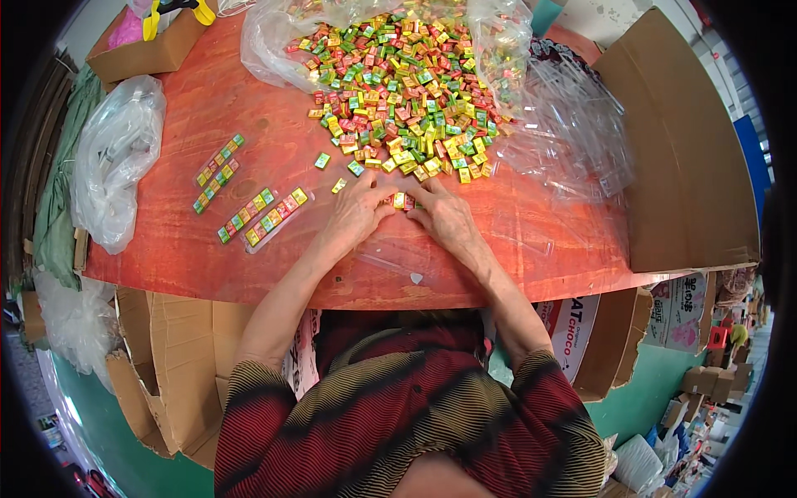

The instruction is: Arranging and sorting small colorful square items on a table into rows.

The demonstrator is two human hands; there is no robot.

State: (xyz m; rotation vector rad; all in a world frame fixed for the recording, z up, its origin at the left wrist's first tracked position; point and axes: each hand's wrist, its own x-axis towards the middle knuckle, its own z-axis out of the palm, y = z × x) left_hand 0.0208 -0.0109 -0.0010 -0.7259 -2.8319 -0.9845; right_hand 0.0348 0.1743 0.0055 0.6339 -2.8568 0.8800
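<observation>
Pinches a short row of small boxes [400, 201] between left hand [357, 206] and right hand [447, 219], on the table [195, 104] just on the near side of the coloured heap [407, 100]. Shows four longer rows [246, 216] left of the heap, clear plastic cases [573, 124] right of it.

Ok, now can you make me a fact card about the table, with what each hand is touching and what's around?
Left hand: at one side of a few small boxes
Right hand: at their other side
Pile: many little red, yellow and green boxes, beyond the hands
Rows: four, slanting, left of the hands
Far left: crumpled clear plastic bag
Right: clear plastic pieces, then brown cardboard
Table: red
</observation>
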